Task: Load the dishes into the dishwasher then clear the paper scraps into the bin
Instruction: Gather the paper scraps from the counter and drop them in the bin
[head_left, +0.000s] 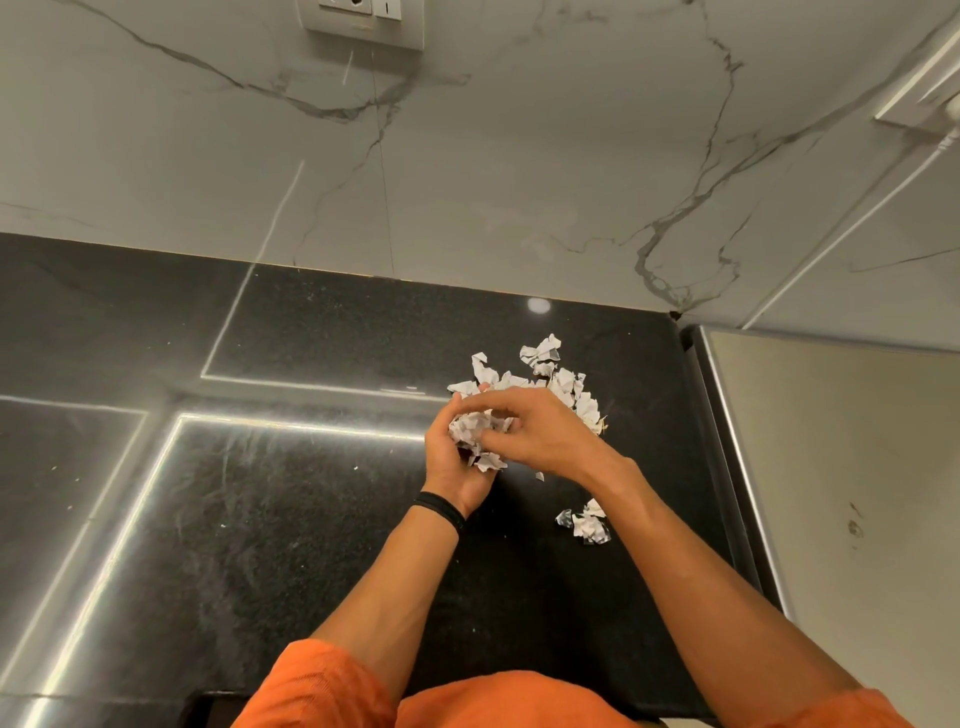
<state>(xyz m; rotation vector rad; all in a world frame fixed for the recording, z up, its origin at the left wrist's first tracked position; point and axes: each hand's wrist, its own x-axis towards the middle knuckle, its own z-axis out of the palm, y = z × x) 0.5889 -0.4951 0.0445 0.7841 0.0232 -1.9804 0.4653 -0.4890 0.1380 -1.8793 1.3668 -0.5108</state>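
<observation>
Crumpled white paper scraps (550, 371) lie in a loose pile on the black counter (291, 519), toward its right end. My left hand (451, 462), palm up with a black band at the wrist, cups a bunch of scraps (475, 431) in its curled fingers. My right hand (535, 431) reaches across from the right, and its fingers pinch at the scraps in the left palm. A small separate clump of scraps (587, 525) lies nearer to me, under my right forearm. No dishes, dishwasher or bin are in view.
A marble backsplash (467, 156) rises behind the counter, with a socket plate (363, 21) at the top. A steel-edged appliance or panel (810, 467) borders the counter on the right. The counter's front edge runs just above my orange clothing.
</observation>
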